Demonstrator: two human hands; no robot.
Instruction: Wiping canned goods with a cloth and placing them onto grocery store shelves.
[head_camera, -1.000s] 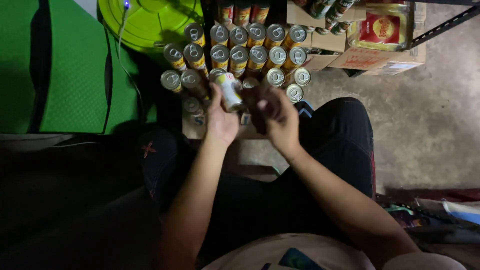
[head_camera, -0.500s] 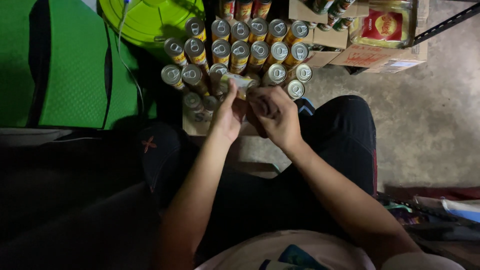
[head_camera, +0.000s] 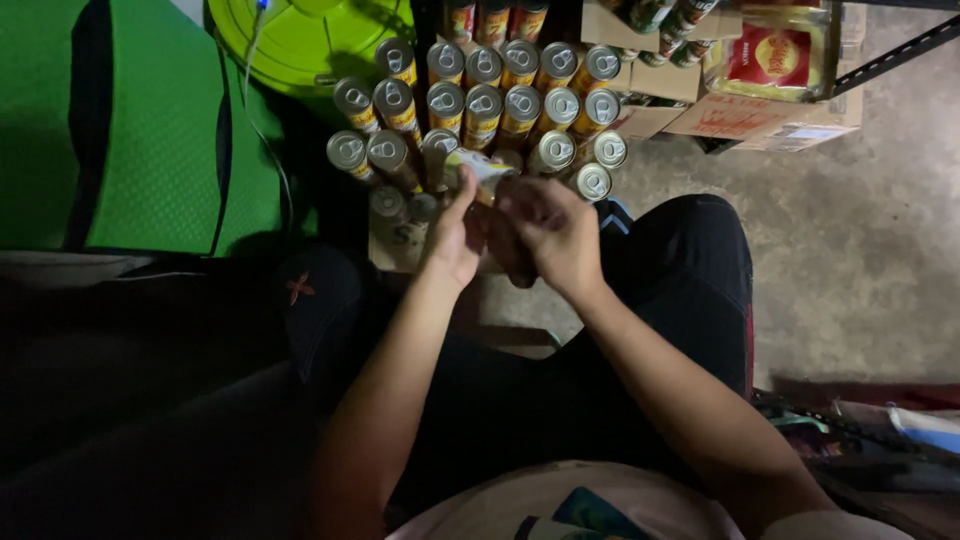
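Yellow-labelled metal tin, a small cylinder lying tilted (head_camera: 480, 170), sits between a seated person's two bare hands above the lap: the left hand (head_camera: 455, 232) keeps a narrow grip on its near end, and the right hand (head_camera: 548, 228) curls around its side. Just beyond stand rows of identical shiny ring-pull cans (head_camera: 480, 95), upright and tightly packed. A smooth lime-green plastic basin (head_camera: 310, 35) and printed cardboard boxes (head_camera: 770, 85) flank them on the rough concrete floor (head_camera: 860, 250).
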